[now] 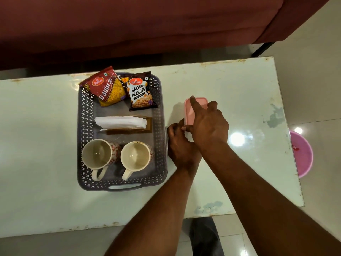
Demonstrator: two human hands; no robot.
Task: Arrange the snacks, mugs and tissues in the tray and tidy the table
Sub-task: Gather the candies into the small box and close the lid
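Pink box [188,112] under right fingers [195,105], left fingers [173,128] pinching corner

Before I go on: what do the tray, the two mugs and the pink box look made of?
Tray: grey plastic by the look, with moulded lattice walls and a matte finish. Mugs: likely glazed ceramic, with glossy cream insides and a red pattern outside. Pink box: probably plastic, with a smooth lid, rounded corners and a slight sheen.
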